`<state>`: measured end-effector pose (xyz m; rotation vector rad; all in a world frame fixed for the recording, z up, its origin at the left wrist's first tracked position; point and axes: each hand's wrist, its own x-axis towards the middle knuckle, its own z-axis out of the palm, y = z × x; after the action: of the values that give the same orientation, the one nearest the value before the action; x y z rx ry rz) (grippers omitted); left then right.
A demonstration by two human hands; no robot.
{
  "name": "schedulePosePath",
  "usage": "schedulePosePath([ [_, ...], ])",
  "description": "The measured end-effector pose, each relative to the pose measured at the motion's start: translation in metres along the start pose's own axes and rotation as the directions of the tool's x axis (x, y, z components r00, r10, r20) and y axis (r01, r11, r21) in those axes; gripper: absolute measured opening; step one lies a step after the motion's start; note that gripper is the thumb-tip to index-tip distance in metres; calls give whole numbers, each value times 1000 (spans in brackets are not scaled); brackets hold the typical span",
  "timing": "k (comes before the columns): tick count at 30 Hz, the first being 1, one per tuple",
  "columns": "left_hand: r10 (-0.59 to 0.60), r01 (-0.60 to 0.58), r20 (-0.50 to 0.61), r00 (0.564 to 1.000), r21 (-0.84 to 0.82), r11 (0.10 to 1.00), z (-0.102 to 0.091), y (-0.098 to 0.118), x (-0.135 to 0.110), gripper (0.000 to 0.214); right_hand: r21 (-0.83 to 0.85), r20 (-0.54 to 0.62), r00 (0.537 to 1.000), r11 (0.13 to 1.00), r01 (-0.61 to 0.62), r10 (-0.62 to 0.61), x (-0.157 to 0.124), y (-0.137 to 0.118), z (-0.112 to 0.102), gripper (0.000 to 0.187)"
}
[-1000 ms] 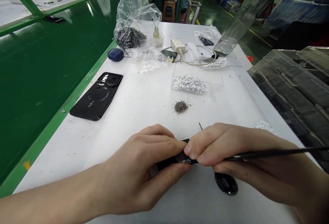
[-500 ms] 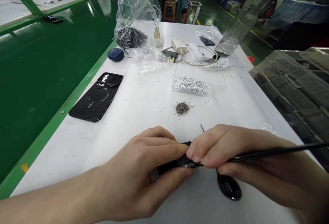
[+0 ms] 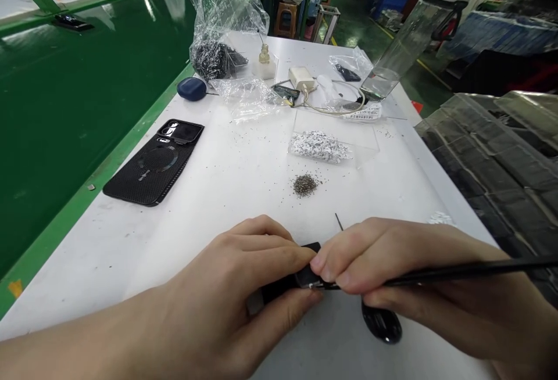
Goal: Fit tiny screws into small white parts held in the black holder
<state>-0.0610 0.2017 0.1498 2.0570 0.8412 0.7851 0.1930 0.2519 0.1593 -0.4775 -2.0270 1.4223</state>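
Observation:
My left hand (image 3: 244, 287) is closed around a small black plastic part (image 3: 279, 287), pinched between thumb and fingers near the table's front. My right hand (image 3: 392, 264) grips slim black tweezers (image 3: 471, 269), their tip end at the part's near edge. A tiny whitish piece shows at that edge; its kind is too small to make out. The right fingertips touch the part's right end. From beneath the right hand a glossy black rounded handle (image 3: 382, 323) sticks out, and a thin dark rod (image 3: 339, 221) shows beyond the hand. Whether these two join is hidden.
Ahead lie a pile of tiny metal pieces (image 3: 305, 185) and a clear tray (image 3: 368, 142) of small white pieces (image 3: 320, 146). A black phone case (image 3: 152, 162) lies left, beside the green conveyor (image 3: 87, 101). A clear bottle (image 3: 401, 49) and plastic bins (image 3: 497, 159) are right.
The whole view has shifted slightly, with table items appearing a little further left. Both hands keep the same grip on the part and tweezers.

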Motion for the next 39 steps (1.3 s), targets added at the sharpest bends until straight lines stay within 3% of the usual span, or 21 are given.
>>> schedulePosePath([
  [17,0,3,-70,998,36,999,5,-2,-4,10,26,-8,1000,999,-27,27,2,3,1,13],
  [22,23,-21,-70,997,33,999,5,-2,-2,12,2,-20,999,1000,-26,26,4,0,2,25],
  [39,15,-14,-54,998,24,1000,5,0,-7,13,-58,-57,996,996,-71,68,-4,-4,6,20],
])
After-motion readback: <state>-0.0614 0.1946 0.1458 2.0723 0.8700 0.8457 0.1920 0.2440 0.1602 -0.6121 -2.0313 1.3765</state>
